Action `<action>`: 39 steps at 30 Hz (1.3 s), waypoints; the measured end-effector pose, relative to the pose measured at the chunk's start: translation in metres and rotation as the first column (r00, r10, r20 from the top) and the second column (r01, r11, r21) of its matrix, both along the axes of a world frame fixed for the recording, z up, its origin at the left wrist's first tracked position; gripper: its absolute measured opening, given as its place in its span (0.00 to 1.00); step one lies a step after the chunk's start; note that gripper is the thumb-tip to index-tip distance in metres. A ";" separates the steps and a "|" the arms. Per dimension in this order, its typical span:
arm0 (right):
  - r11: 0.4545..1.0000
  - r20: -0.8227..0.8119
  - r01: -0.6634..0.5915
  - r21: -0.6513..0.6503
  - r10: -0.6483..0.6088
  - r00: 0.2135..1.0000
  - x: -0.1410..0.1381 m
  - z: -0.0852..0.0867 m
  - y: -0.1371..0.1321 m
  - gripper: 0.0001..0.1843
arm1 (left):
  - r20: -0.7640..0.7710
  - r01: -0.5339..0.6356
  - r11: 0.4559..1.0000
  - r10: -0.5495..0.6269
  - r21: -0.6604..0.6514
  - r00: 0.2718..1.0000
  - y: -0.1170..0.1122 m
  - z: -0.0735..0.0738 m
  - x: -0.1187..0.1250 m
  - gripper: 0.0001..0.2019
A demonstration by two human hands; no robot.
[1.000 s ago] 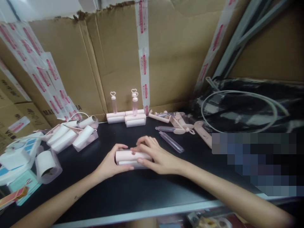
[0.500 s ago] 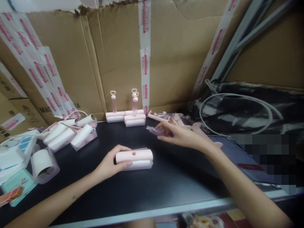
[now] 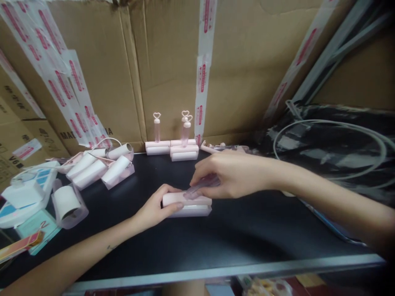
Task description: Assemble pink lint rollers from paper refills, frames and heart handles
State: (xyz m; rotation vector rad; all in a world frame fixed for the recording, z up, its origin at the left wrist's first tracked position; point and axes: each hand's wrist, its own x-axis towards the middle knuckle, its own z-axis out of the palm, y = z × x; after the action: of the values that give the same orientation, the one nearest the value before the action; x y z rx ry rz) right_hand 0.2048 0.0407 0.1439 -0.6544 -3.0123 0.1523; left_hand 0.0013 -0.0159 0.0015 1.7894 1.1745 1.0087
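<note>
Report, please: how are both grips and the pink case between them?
Left grip holding pink case by left end. Right grip holding slanted tube, tip at case top. No obstruction seen there.

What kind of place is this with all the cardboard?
It's probably a small workshop or packing corner. There's a black table, a big taped cardboard wall behind it, and matching pink-and-white holders with upright tubes along the back.

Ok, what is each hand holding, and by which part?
Left hand: the pink case, by its left end. Right hand: the clear tube, by its upper part.
</note>
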 end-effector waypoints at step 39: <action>0.958 0.569 0.280 -0.059 -0.198 0.798 -0.073 0.029 -0.007 0.14 | 0.004 0.007 1.000 -0.007 0.013 1.000 0.001 -0.003 -0.003 0.16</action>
State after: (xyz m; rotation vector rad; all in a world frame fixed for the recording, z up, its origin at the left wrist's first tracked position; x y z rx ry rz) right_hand 0.1318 0.0332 0.1726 -1.2998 -3.4393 0.1913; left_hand -0.0016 -0.0153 -0.0019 1.7998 1.1611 1.0176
